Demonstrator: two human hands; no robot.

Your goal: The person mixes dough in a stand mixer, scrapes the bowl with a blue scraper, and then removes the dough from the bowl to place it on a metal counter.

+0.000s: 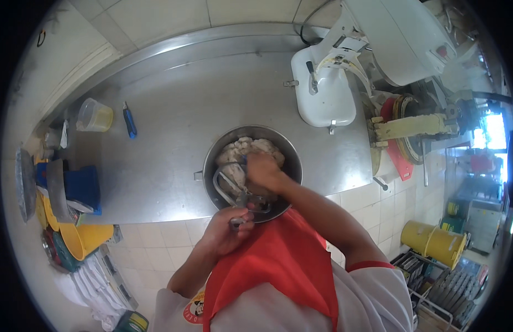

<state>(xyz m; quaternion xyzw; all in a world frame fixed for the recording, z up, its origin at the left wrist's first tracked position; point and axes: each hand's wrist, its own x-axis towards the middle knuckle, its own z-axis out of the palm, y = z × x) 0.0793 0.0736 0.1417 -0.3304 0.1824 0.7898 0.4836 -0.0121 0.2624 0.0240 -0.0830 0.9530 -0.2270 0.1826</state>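
A steel mixing bowl point(294, 156) stands at the front edge of the metal table, holding a lumpy mass of pale dough point(234, 148). My left hand point(226, 228) is closed around the shaft end of a metal mixer beater point(226, 189), whose open frame tilts into the bowl with dough clinging to it. Reaching over the bowl's right side, my right hand point(263, 171) is closed and presses against the dough by the beater. A small blue bit shows at its fingertips, but what it holds is mostly hidden.
A white stand mixer point(328, 102) stands at the table's point(173, 110) back right. Left lie a blue-handled cutter point(129, 120) and a clear plastic tub point(95, 115). A blue container point(82, 188) and a yellow bin point(90, 239) are at the far left. Machinery point(414, 130) stands right.
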